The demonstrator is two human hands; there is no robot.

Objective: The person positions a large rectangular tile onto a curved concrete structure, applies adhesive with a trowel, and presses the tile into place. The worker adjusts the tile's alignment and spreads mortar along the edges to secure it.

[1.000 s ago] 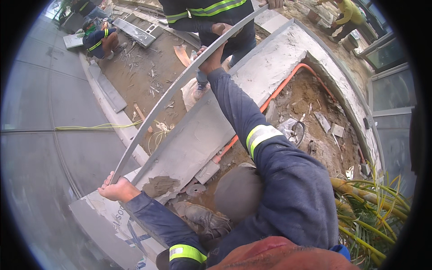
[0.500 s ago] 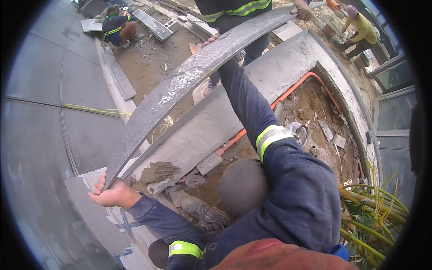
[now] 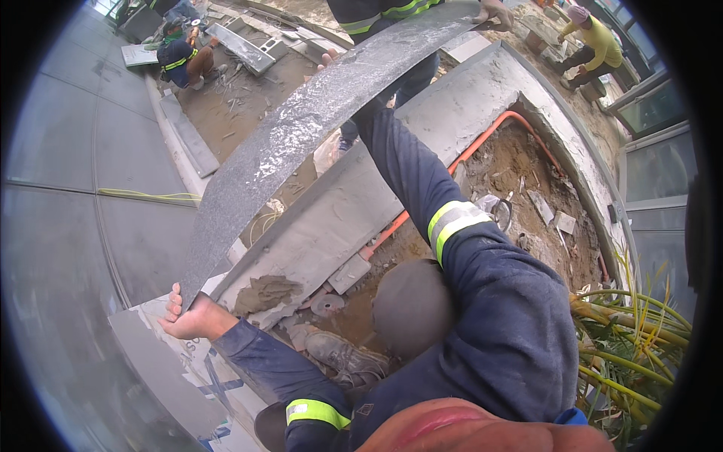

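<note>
Grey panels point(image 3: 56, 135) fill the left of the frame, with a yellow cord point(image 3: 147, 194) lying across them. At upper left a worker point(image 3: 181, 64) crouches by some boards. At lower left a pale sheet point(image 3: 162, 365) lies below the left hand point(image 3: 194, 316), which is closed around the lower end of a long, curved grey slab point(image 3: 256, 162). The slab slants from there to the top centre, above a plastered low wall point(image 3: 335, 218). A mortar lump point(image 3: 265, 295) sits on the wall at lower centre-left, near a round disc point(image 3: 327, 304). Fingertips point(image 3: 327, 59) show at the slab's far edge; whose, I cannot tell. The right sleeve point(image 3: 410, 158) runs up under the slab, which hides the right hand or most of it, so its grip cannot be told. At top centre a co-worker's hand point(image 3: 495, 13) holds the slab's upper end. Right of centre, an orange pipe point(image 3: 478, 143) edges the soil point(image 3: 512, 166). A person in yellow point(image 3: 599, 49) bends at upper right; a plant point(image 3: 633, 346) fills the lower right.
</note>
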